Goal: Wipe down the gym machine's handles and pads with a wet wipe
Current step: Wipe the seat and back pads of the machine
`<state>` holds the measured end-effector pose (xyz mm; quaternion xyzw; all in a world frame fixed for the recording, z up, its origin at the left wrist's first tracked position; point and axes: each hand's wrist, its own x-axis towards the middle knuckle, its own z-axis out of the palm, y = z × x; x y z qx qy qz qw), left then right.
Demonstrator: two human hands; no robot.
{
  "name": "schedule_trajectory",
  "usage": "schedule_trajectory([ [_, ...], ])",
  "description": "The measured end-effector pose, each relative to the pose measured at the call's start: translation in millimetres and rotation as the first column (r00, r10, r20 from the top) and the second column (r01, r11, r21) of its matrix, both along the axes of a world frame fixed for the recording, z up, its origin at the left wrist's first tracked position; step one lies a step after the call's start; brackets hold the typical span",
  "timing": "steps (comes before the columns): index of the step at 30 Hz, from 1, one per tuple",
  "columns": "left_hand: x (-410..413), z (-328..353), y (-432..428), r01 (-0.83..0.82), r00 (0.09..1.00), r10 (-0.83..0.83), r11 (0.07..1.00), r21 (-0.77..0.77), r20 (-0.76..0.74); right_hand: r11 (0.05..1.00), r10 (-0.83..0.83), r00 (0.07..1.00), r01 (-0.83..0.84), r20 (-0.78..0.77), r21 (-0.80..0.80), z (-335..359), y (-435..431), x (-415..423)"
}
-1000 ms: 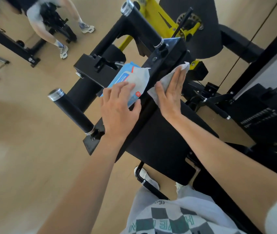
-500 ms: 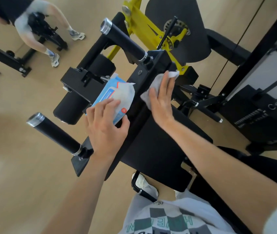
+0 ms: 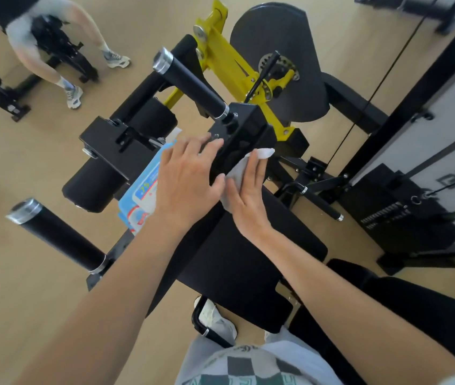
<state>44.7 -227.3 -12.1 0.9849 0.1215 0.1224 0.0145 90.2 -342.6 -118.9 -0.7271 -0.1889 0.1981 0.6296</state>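
Note:
A white wet wipe (image 3: 238, 169) lies flat on the black arm pad (image 3: 237, 262) of the gym machine, under the straight fingers of my right hand (image 3: 247, 190). My left hand (image 3: 187, 176) lies spread over the pad's upper part, beside the right hand, partly covering a blue and white wipe pack (image 3: 143, 195) that sits on the pad's left edge. Two black handles with chrome end caps stick out to the left: a near handle (image 3: 57, 234) and a far handle (image 3: 190, 84).
A yellow pivot arm (image 3: 231, 70) and a dark cam plate (image 3: 279, 56) rise behind the pad. A black weight stack frame (image 3: 415, 176) stands on the right. Another person (image 3: 48, 43) bends over equipment at the far left. My shoe (image 3: 218, 318) shows below the pad on the wood floor.
My left hand has slid from the wipe pack up and right onto the pad, next to the right hand. The right hand still presses the wipe on the pad. The view has shifted.

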Motion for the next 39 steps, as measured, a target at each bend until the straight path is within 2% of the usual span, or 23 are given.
schedule_trajectory([
  [5,-4.3,-11.9,7.1,0.043,0.999,-0.043,0.998,0.052,-0.005,0.997,-0.078,0.997,0.078,0.022,-0.001,-1.7,-0.7,58.8],
  [8,-4.4,-11.2,8.0,0.039,0.999,-0.039,0.998,0.043,0.004,0.993,-0.106,0.99,0.11,0.089,-0.036,-8.8,2.5,68.4],
  [13,-5.1,-11.6,5.9,0.041,0.999,-0.042,0.998,0.054,0.007,0.991,-0.114,0.983,0.122,0.141,-0.051,-17.8,7.1,34.1],
  [17,-4.0,-9.7,5.2,0.037,0.999,-0.037,0.998,0.046,0.005,0.999,-0.026,0.993,0.031,0.119,-0.042,-16.2,6.3,-8.5],
  [21,-3.9,-9.6,3.7,0.028,1.0,-0.029,0.998,0.063,0.008,0.999,0.04,0.984,-0.039,0.176,-0.008,-18.9,1.6,-42.4],
  [26,-10.9,-7.9,1.6,0.044,0.994,-0.043,0.999,-0.011,0.097,0.997,0.023,0.997,-0.028,0.072,0.07,-9.3,-5.8,-20.3],
  [29,-22.5,-3.4,0.7,0.024,0.99,-0.024,1.0,-0.002,0.138,0.995,-0.021,1.0,0.02,0.007,0.098,-2.7,-5.5,9.0],
  [32,-30.0,-1.0,2.9,-0.024,0.997,0.024,1.0,-0.007,0.079,0.992,-0.052,0.998,0.054,-0.021,0.117,5.7,-4.1,38.4],
  [35,-29.3,-2.7,5.1,-0.038,0.999,0.038,0.999,-0.002,0.008,0.993,-0.102,0.994,0.104,-0.037,0.058,9.0,0.1,71.4],
  [39,-27.3,-7.8,3.8,-0.039,0.999,0.039,0.999,0.033,0.0,0.989,-0.112,0.978,0.127,-0.176,0.076,4.2,-4.8,115.5],
])
